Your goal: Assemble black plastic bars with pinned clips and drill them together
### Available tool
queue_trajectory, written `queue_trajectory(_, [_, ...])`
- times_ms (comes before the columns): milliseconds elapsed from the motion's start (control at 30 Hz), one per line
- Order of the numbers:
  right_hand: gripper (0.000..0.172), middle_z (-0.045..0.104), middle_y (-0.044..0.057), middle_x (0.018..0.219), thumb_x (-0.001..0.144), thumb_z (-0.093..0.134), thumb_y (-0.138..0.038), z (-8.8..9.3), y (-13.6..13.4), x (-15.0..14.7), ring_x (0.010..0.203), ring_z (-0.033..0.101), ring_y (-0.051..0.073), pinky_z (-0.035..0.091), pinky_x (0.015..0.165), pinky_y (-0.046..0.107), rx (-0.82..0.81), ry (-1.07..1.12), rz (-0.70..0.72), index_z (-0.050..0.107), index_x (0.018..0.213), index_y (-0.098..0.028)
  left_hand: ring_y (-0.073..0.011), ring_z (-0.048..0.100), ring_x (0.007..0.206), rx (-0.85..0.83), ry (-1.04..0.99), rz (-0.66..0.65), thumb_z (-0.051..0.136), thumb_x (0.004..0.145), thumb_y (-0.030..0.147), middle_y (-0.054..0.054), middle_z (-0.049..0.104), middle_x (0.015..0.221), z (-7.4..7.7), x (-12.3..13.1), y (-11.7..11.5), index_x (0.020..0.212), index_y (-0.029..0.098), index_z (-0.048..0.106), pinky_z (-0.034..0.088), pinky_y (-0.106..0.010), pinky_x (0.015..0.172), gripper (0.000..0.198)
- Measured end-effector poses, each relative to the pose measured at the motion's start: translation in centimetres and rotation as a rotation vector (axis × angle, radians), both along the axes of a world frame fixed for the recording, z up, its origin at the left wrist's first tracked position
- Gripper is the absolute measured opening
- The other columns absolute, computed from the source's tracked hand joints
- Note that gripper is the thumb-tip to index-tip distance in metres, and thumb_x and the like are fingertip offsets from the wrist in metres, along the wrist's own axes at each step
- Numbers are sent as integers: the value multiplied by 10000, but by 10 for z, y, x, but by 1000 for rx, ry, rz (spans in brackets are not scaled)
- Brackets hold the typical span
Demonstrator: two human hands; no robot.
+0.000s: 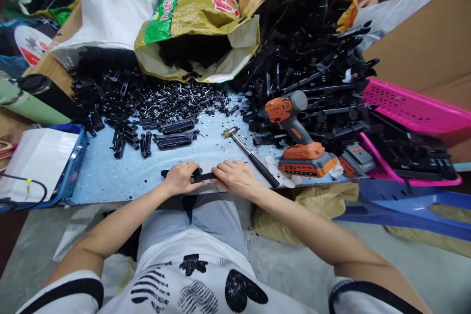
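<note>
At the front edge of the blue work surface [110, 176], my left hand [181, 177] is closed around a black plastic part [207, 176]. My right hand [233, 177] grips the same part from the other side, its fingers over the right end. Much of the part is hidden under both hands. Just right of my right hand lies a hammer [253, 154] with a black handle. Several black assembled pieces [175, 140] lie beyond my left hand. Behind them spreads a heap of small metal pins [176, 105].
An orange cordless drill [294, 137] stands at the right, before a tall pile of black parts [309, 73]. Open sacks [198, 10] line the back. A pink basket [419, 108] sits far right, a blue basket [71, 167] and a green bottle [29, 100] at left.
</note>
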State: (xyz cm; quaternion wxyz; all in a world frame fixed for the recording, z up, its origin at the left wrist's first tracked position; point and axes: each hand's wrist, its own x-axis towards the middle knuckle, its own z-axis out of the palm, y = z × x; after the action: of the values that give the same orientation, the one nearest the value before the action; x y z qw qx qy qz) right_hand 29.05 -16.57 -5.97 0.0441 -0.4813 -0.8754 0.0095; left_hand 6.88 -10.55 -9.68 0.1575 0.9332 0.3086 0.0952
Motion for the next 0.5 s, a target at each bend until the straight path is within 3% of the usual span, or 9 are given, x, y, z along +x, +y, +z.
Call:
queue_trajectory(100, [359, 639, 67, 856, 928, 428, -466, -12, 8, 16, 808, 555, 173, 300, 646, 273, -110, 10, -38, 629, 964, -170, -232, 587, 899, 31, 59, -71, 482, 824, 604, -80, 636, 904, 8, 18, 15, 1032, 175, 548, 433, -341, 787, 481])
queue_trajectory(167, [364, 655, 66, 868, 893, 483, -496, -18, 16, 28, 848, 572, 189, 330, 677, 272, -184, 6, -82, 646, 945, -175, -248, 535, 1027, 119, 67, -90, 461, 886, 467, -107, 627, 1030, 14, 38, 39, 1088, 170, 548, 370, -408, 909, 370])
queue_trajectory(233, [361, 668, 73, 901, 888, 489, -495, -19, 34, 41, 890, 581, 204, 358, 728, 277, -206, 13, -162, 655, 942, -179, -258, 494, 1079, 188, 116, -9, 435, 908, 262, -124, 621, 1078, 19, 63, 69, 1060, 161, 579, 286, -477, 970, 233])
queue_trajectory(367, [328, 654, 103, 1032, 954, 378, -378, -12, 106, 57, 981, 572, 214, 397, 777, 275, -59, 39, -503, 616, 1049, -173, -267, 521, 984, 142, 280, 150, 504, 823, 66, -127, 650, 835, 19, 106, 117, 789, 118, 627, 283, -494, 947, 138])
queue_trajectory(433, [304, 635, 130, 1073, 949, 381, -332, -12, 150, 59, 1004, 567, 227, 413, 782, 280, -34, 9, -662, 582, 1090, -154, -248, 534, 965, 137, 261, 158, 484, 828, 43, -126, 639, 886, 18, 114, 121, 809, 114, 620, 325, -449, 926, 155])
queue_trajectory(500, [276, 616, 164, 1100, 924, 420, -269, -16, 187, 58, 1000, 572, 233, 425, 785, 285, -77, -24, -752, 552, 1117, -122, -223, 548, 943, 138, 243, 167, 426, 859, 45, -135, 604, 1016, 20, 106, 114, 917, 114, 605, 376, -393, 879, 200])
